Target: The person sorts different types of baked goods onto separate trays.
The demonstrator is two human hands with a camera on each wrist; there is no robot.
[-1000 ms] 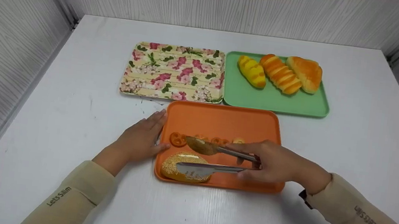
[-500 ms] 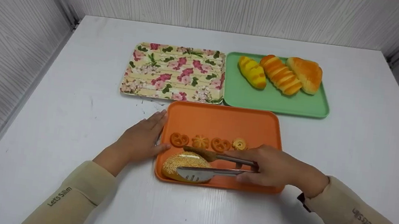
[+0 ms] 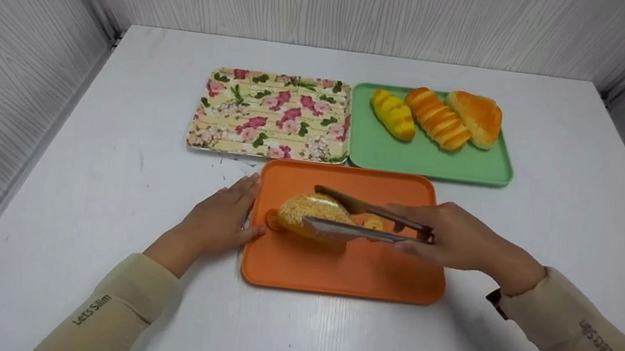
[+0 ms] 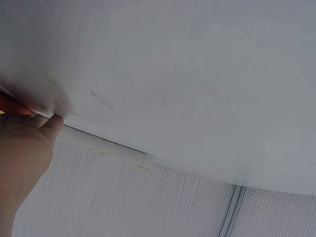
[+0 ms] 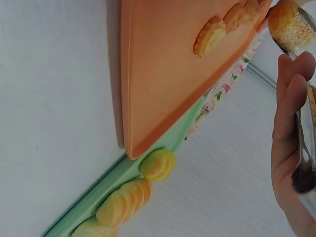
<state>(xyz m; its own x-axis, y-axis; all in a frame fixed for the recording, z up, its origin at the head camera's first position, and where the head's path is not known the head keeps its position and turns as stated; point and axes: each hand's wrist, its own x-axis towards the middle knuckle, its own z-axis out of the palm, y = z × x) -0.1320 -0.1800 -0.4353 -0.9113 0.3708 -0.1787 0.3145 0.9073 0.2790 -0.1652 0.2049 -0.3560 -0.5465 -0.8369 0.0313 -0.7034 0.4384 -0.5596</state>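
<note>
My right hand (image 3: 460, 235) holds metal tongs (image 3: 371, 232), and between their arms is a sesame-topped bun (image 3: 309, 206). In the right wrist view the bun (image 5: 291, 27) hangs above the orange tray (image 3: 360, 274). Small cookies lie in a row across that tray; a round one (image 3: 373, 223) and a pretzel-shaped one (image 3: 272, 219) peek out, while the bun hides the rest in the head view. Against the tray's left rim rests my left hand (image 3: 217, 220), fingers extended and thumb over the edge.
Behind the orange tray stand a floral tray (image 3: 242, 113) on the left and a green tray (image 3: 432, 167) on the right. The green one bears a yellow bread (image 3: 393, 115), a striped loaf (image 3: 438, 119) and a triangular bread (image 3: 477, 119). Wood-grain panels (image 3: 357, 8) enclose the white table (image 3: 292, 340).
The tongs closed around the bun, and my right hand has lifted it away from the tray's front left corner, backward and right over the cookies. My left hand has stayed put.
</note>
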